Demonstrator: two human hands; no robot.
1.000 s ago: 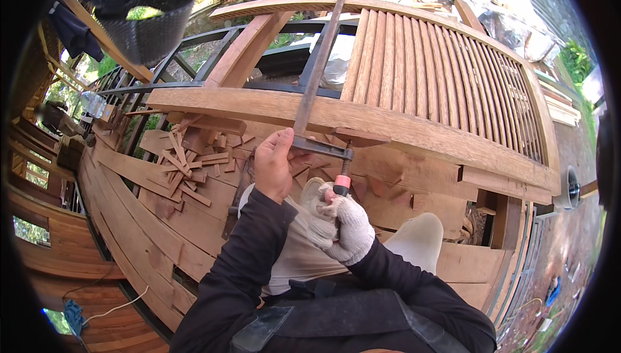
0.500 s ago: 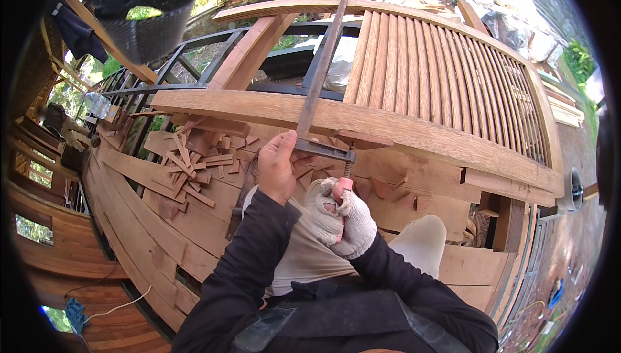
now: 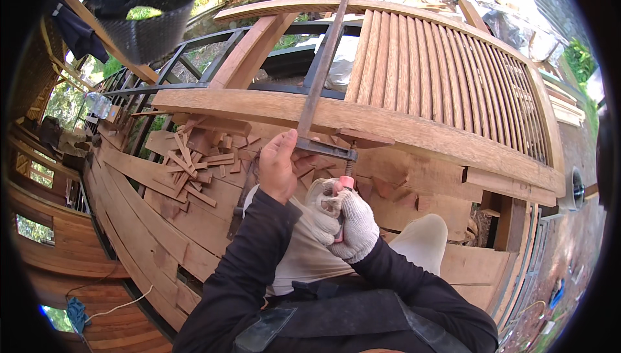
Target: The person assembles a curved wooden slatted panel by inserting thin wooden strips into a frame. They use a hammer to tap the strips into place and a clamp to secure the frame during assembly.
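Note:
A long metal bar clamp (image 3: pixel 321 68) spans the slatted wooden frame (image 3: pixel 414 62), its far end over the far rail. My bare left hand (image 3: pixel 279 165) grips the clamp's sliding arm, just below the near rail (image 3: pixel 259 104). In a white knit glove, my right hand (image 3: pixel 343 219) is wrapped round the clamp's red handle (image 3: pixel 346 183). Between handle and arm runs the threaded screw (image 3: pixel 350 168). A small wood block (image 3: pixel 365 137) sits between the screw's tip and the near rail.
Wood offcuts (image 3: pixel 194 165) lie piled on the plank floor (image 3: pixel 139 223) at left. Behind the frame stand dark metal beams (image 3: pixel 284 88) and a slanted timber (image 3: pixel 255 49). A wooden post (image 3: pixel 509 223) supports the right end. Another person (image 3: pixel 65 136) is at far left.
My right hand has turned on the red handle, its fingers shifting round it. My left hand stays on the clamp arm. The person at far left has changed posture.

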